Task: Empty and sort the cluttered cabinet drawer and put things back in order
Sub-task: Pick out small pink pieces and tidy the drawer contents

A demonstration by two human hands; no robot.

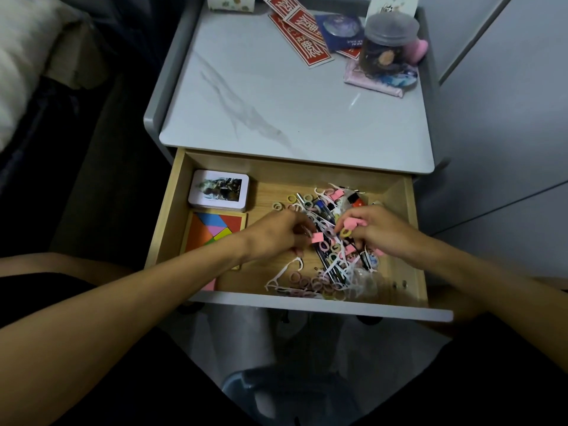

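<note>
One pink clip (317, 237) sits in the left hand (276, 236) grip above the drawer (170, 216)

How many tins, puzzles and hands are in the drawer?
Tin: 1
Tangram puzzle: 1
Hands: 2, left hand pinching a pink clip, right hand holding a second pink clip
Total: 4

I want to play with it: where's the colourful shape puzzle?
Look in the open wooden drawer under the marbled cabinet top. At its left side, nearer you than the white tin, lies the puzzle. Only it is a flat wooden tray of bright shapes.
</note>
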